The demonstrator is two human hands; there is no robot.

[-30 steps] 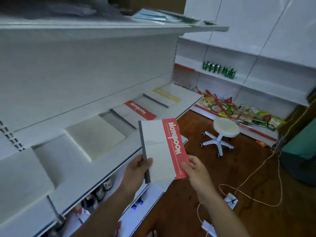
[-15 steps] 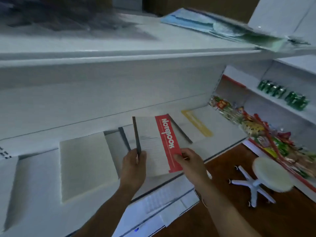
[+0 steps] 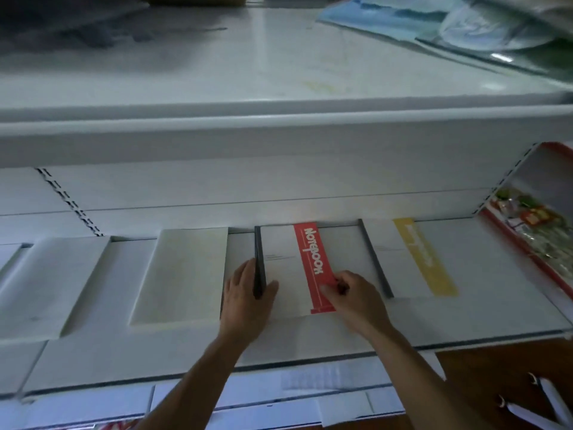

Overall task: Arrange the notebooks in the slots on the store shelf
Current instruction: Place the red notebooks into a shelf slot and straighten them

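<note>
Head cam has the left hand (image 3: 248,293) gripping the dark spine edge and the right hand (image 3: 350,293) pinching the red strip of the red notebook (image 3: 291,268), which lies flat on the white shelf (image 3: 465,318) between a plain cream notebook (image 3: 183,274) and a yellow-striped notebook (image 3: 415,259).

Two hands (image 3: 248,293) (image 3: 353,293), one red-striped notebook (image 3: 291,268), one yellow-striped notebook (image 3: 412,259), two plain white notebooks (image 3: 183,274) (image 3: 49,283).

Snack packets (image 3: 533,225) on the right shelf, blue plastic-wrapped sheets (image 3: 449,23) atop the upper shelf.
</note>
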